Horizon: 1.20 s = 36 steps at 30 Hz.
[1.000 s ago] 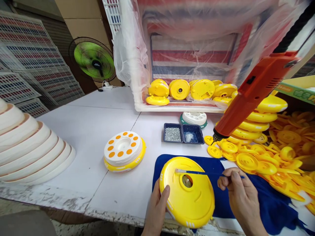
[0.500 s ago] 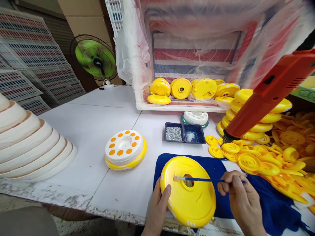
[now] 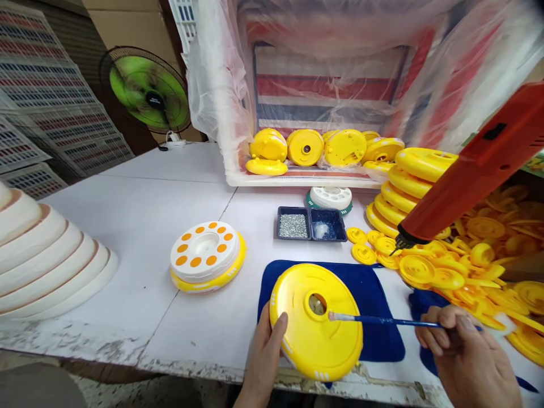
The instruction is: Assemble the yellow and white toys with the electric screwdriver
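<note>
My left hand grips the left edge of a round yellow plastic housing, its thumb lying over the top face. The housing rests tilted on a dark blue cloth pad and has a round hole near its middle. In my right hand is a thin blue paintbrush, pinched near the end of its handle. The brush tip hovers over or touches the housing just right of the hole; contact is not clear. A blue divided tray behind the pad holds small metal screws and whitish grease.
An orange electric screwdriver hangs at right, tip downward, above loose yellow discs. Yellow housings are stacked behind it. A plastic-lined crate stands at the back. Left are a white-and-yellow unit and nested white shells.
The brush tip has moved from left of the housing's hole to its right side, as my right hand shifted right. My left hand still holds the housing. The camera view has turned slightly.
</note>
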### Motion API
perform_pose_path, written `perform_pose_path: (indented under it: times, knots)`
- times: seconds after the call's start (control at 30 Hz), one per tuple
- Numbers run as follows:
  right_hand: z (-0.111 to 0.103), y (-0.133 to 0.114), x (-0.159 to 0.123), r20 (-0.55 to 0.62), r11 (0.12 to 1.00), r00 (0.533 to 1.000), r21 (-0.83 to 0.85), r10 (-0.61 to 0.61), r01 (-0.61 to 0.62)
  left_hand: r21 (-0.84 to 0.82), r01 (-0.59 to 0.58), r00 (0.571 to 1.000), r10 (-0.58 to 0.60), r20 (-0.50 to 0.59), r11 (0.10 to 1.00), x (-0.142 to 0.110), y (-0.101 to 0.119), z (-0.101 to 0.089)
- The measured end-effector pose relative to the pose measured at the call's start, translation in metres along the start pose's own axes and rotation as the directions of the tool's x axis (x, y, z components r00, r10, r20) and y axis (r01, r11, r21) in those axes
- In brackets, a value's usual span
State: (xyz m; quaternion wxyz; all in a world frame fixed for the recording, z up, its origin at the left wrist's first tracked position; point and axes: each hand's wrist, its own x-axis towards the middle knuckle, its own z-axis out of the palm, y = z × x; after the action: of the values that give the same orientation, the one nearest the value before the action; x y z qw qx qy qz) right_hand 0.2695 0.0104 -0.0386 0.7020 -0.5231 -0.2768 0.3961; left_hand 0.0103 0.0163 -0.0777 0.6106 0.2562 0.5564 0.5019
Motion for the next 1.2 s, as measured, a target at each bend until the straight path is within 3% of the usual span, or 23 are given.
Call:
perform_pose_path:
  times: [0.13,0.33,0.53,0.7,0.87,1.07,1.2]
  knots:
    - [-0.016,0.002,-0.004,-0.042,0.997,0.997,0.052,0.064,-0.062,0.029,0.024,0.999,-0.025,0.029,0.999,-0.001,0.001,0.000]
    - [-0.026,0.007,-0.007,-0.070,0.999,0.997,0.036,0.028,-0.025,0.035,-0.006,0.999,0.004,0.035,0.999,0.001,0.000,0.000]
    - [-0.027,0.010,-0.008,-0.011,0.995,0.998,0.074,0.066,-0.065,0.040,-0.004,1.000,0.003,0.020,0.999,0.001,0.001,0.001]
    - [-0.031,0.015,-0.007,-0.070,0.998,0.997,0.062,0.033,-0.029,0.057,-0.006,1.000,0.005,0.020,0.998,0.000,0.000,0.000]
    - [-0.028,0.017,-0.008,0.008,0.994,0.998,0.087,0.064,-0.065,0.051,-0.016,0.999,0.014,0.032,0.999,0.000,-0.001,0.000]
    - [-0.038,0.012,-0.001,-0.066,0.995,0.997,0.093,0.048,-0.042,0.057,-0.010,0.999,0.008,0.036,0.998,0.001,0.000,0.000]
    - [-0.033,0.013,-0.006,-0.003,0.991,0.997,0.102,0.082,-0.082,0.049,-0.008,0.999,0.006,0.043,0.999,0.000,0.000,0.000]
